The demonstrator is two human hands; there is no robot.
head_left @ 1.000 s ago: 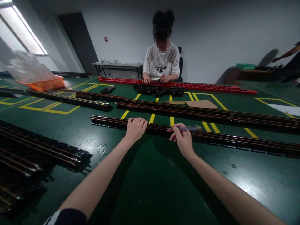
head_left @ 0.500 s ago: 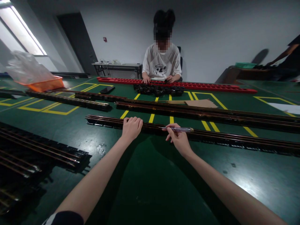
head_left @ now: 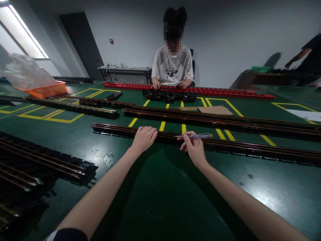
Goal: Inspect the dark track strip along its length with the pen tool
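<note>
A long black rail with copper-coloured strips along it (head_left: 240,147) lies across the green table in front of me. My left hand (head_left: 144,139) is wrapped over the rail left of its middle, knuckles up, fingertips hidden behind it. In my right hand (head_left: 194,147) is a slim screwdriver with a clear purplish handle (head_left: 202,136), held almost level like a pen. Its thin tip points left, at the rail between my two hands; whether it touches cannot be made out.
More black rails (head_left: 175,115) lie beyond mine, and a stack of them (head_left: 50,155) is at left. Across the table a person in a white shirt (head_left: 173,67) handles black parts (head_left: 168,96) beside a red slotted strip (head_left: 225,92). Cardboard (head_left: 215,110), a phone (head_left: 114,96) and an orange basket (head_left: 50,89) sit farther back.
My left hand has slid a little to the right along the rail. My right hand, with the screwdriver, has also shifted slightly right. The rail looks unmoved.
</note>
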